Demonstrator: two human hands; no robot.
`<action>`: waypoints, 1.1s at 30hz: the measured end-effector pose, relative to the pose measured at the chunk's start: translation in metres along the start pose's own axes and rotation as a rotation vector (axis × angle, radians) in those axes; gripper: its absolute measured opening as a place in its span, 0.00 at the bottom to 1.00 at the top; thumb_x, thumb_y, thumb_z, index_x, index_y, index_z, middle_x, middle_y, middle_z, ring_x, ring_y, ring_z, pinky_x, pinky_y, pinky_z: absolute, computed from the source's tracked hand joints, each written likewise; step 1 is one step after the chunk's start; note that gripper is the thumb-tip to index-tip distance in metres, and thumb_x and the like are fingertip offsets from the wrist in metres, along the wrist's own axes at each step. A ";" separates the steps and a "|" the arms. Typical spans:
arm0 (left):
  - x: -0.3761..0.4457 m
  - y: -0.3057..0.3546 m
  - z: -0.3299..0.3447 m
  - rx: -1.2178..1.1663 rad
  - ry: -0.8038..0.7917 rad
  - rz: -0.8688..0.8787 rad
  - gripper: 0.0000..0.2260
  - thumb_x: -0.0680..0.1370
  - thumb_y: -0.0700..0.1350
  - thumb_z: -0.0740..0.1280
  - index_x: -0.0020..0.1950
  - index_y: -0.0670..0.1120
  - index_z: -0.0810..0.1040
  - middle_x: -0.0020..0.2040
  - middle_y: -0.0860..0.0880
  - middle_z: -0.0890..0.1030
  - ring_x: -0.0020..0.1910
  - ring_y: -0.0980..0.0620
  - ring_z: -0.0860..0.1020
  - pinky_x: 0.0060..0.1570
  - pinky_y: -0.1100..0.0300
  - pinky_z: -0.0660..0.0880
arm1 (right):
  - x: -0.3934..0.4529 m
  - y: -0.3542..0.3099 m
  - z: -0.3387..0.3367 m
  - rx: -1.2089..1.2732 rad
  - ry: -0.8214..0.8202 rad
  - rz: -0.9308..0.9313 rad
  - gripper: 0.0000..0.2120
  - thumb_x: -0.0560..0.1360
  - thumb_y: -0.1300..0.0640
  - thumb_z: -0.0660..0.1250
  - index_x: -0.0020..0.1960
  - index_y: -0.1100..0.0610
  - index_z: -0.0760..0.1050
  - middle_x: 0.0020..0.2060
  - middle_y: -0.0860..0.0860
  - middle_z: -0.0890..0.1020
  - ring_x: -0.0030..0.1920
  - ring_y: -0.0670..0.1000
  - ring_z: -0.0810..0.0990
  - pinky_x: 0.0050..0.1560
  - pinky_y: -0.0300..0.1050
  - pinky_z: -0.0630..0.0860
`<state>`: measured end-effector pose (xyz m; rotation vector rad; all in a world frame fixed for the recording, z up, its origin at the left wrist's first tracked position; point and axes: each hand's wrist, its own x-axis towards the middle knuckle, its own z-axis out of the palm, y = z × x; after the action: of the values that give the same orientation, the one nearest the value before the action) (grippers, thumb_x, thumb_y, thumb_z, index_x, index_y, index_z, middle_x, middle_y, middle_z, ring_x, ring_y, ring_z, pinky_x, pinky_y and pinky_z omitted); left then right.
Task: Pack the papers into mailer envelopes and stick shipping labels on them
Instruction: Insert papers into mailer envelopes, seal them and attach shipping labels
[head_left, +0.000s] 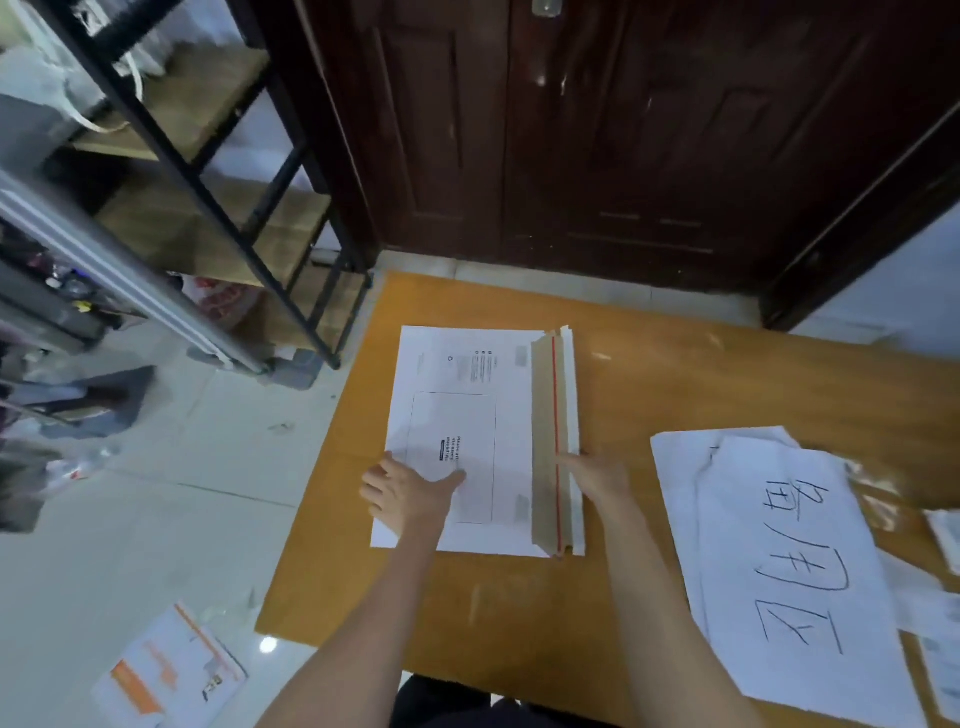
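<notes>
A white mailer envelope (467, 374) lies flat on the orange-brown table (701, 379), printed side up. Its flap (553, 415) is folded over the right edge, brown inside with a red tear strip. My left hand (408, 493) rests flat on the envelope's near left corner, fingers spread. My right hand (597, 478) presses on the flap at its near end, fingers on the fold. A stack of white papers (779, 571) with large handwritten characters lies to the right on the table.
More sheets and clear wrappers (878, 493) sit at the table's right edge. A black metal shelf (249, 208) stands at the left, a dark wooden door (623, 130) behind the table. An orange-and-white mailer (166, 675) lies on the tiled floor at the lower left.
</notes>
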<state>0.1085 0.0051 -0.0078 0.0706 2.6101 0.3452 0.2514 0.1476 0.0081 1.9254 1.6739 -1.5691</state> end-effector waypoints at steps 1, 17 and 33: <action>0.003 0.001 0.001 0.015 -0.002 0.008 0.46 0.65 0.62 0.75 0.70 0.40 0.58 0.68 0.40 0.62 0.67 0.41 0.61 0.66 0.51 0.61 | -0.001 0.000 0.003 0.005 0.003 -0.003 0.20 0.75 0.53 0.66 0.64 0.60 0.71 0.53 0.55 0.78 0.53 0.55 0.78 0.44 0.40 0.70; 0.007 -0.005 0.014 -0.023 0.117 0.137 0.35 0.66 0.57 0.77 0.67 0.45 0.68 0.65 0.44 0.65 0.62 0.42 0.64 0.60 0.53 0.64 | -0.011 0.009 0.018 -0.258 0.361 -0.112 0.16 0.77 0.62 0.61 0.63 0.52 0.74 0.50 0.53 0.82 0.46 0.54 0.80 0.37 0.41 0.72; 0.012 -0.019 0.003 -0.333 0.128 0.104 0.39 0.68 0.60 0.74 0.70 0.43 0.62 0.68 0.43 0.71 0.64 0.39 0.71 0.61 0.42 0.70 | -0.023 0.014 0.017 -0.172 0.537 -0.240 0.08 0.77 0.63 0.61 0.55 0.55 0.73 0.43 0.53 0.83 0.37 0.53 0.78 0.29 0.35 0.65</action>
<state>0.0992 -0.0114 -0.0208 0.0723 2.6414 0.8406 0.2562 0.1163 0.0107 2.2513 2.2297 -0.9635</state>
